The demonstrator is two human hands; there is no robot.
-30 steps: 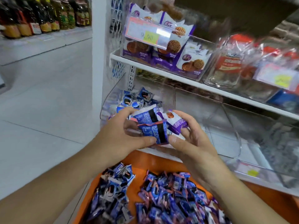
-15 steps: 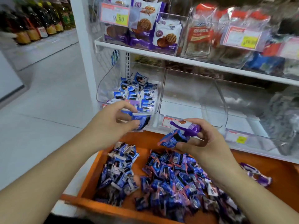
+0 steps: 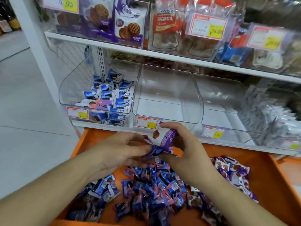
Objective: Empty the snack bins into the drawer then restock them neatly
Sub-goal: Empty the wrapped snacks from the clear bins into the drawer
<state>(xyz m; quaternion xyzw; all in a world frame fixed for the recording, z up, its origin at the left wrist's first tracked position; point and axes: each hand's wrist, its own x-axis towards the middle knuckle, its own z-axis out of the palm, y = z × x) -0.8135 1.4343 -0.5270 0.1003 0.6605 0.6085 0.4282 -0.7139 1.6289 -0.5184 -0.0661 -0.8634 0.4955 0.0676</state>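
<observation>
Your right hand holds a purple-and-white snack packet above the back edge of the orange drawer, fingers curled over it, with what look like one or two darker blue packets tucked underneath. Your left hand meets it from the side, fingertips pinching the blue wrappers at the bottom of that bundle. By the look of things, you are partway into restocking: the left bin on the shelf's lower row already carries a fair heap of blue-and-white packets, some spilling toward its front lip, with one purple packet among them that may need sorting out. The middle bin and the bin to its right show nothing inside, so they are left to fill. The drawer is heaped with dark blue packets across its middle and front, and purple ones toward its right side, so most of the work lies ahead. As for writing, the yellow price tag at the upper left reads "90", another reads roughly "16.80"; the bin labels and packet print are too blurred to read.
</observation>
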